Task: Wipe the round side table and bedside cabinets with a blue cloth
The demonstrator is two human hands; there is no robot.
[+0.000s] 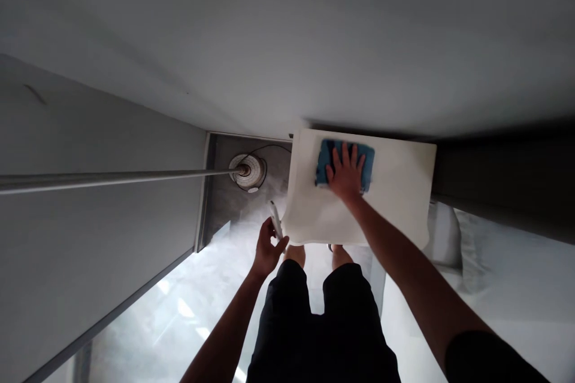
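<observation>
My right hand [348, 178] lies flat with fingers spread on a folded blue cloth [324, 163]. The cloth rests on the white top of a small bedside table [395, 203], toward its back left part. My left hand [268, 246] is beside the table's front left corner, closed around a slim white object [275, 219]. Its pale, narrow side shows, and I cannot make out its exact kind.
A floor lamp's pole [135, 179] runs to a round woven base [248, 171] with a cable, left of the table. A grey wall [287, 42] stands behind. On the right are a dark bed headboard [503, 173] and light bedding [516, 287]. Light reflects off the floor [179, 317].
</observation>
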